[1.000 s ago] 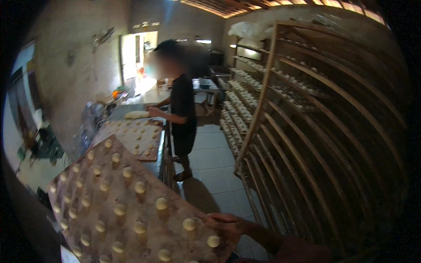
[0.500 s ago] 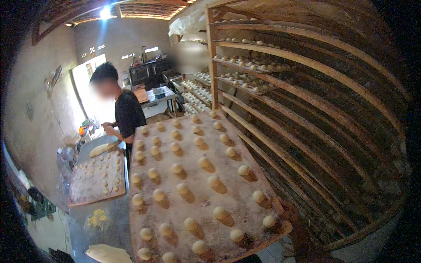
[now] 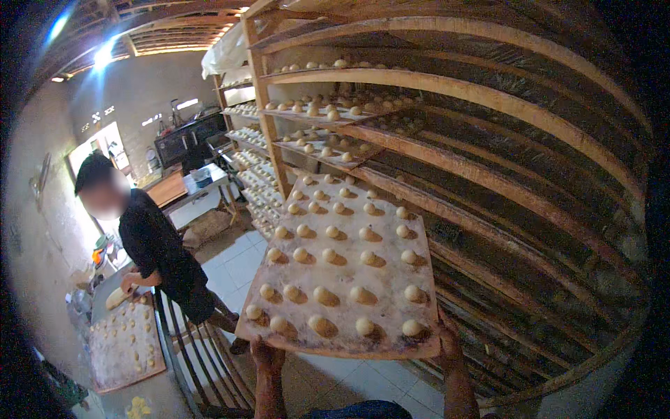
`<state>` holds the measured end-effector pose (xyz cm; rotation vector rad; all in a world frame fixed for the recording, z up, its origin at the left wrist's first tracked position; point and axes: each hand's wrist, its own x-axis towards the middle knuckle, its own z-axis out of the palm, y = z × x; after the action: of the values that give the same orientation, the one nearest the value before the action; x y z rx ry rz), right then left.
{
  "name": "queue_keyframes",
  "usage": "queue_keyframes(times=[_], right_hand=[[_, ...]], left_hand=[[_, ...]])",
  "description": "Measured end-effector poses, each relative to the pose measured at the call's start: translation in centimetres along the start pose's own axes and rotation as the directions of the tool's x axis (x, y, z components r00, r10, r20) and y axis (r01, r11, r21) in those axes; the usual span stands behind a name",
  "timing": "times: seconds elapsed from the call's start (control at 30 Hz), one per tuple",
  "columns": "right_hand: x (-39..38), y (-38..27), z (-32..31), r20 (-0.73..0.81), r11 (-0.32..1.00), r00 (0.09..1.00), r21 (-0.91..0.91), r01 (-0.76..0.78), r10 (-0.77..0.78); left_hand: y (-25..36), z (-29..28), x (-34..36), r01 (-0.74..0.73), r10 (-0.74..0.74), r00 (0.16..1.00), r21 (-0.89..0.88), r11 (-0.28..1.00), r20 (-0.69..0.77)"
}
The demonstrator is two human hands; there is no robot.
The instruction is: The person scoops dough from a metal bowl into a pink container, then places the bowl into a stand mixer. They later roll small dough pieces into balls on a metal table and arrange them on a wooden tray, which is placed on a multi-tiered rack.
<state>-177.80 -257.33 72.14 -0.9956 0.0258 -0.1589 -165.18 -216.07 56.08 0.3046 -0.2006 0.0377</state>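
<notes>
A flour-dusted board (image 3: pixel 342 276) bearing several rows of pale dough balls (image 3: pixel 363 293) is held out in front of me. My left hand (image 3: pixel 267 356) grips its near left corner and my right hand (image 3: pixel 447 339) grips the near right corner. The board's far end is up at the wooden rack (image 3: pixel 269 133), by a gap below shelves that carry other boards of dough balls (image 3: pixel 329 112). I cannot tell whether it touches a rail.
A co-worker (image 3: pixel 157 237) in dark clothes stands left at a counter (image 3: pixel 139 405), hands on a dough roll (image 3: pixel 115 300) beside another board (image 3: pixel 125 349). Slatted bars (image 3: pixel 209 363) stand between us over the tiled floor (image 3: pixel 398 391). A table (image 3: pixel 220 181) stands at the back.
The view has swung right toward the rack. The board has moved from the left and lower edge to the middle, its far end now among the rails. My left hand has come into view.
</notes>
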Motion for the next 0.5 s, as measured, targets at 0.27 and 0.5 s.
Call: queue_keyframes(times=[0.27,0.5], right_hand=[[4.3,1.8,3.1,-0.145,0.93,0.973,-0.346,0.122,-0.181],[20.9,6.6,5.1,-0.194,0.65,0.86,-0.736,0.19,-0.471]], left_hand=[[-5.1,3.9,16.4,0.037,-0.036,0.999,-0.014,0.999,0.027],[-7.9,1.2,38.1,0.118,-0.137,0.981,0.133,0.984,0.138]])
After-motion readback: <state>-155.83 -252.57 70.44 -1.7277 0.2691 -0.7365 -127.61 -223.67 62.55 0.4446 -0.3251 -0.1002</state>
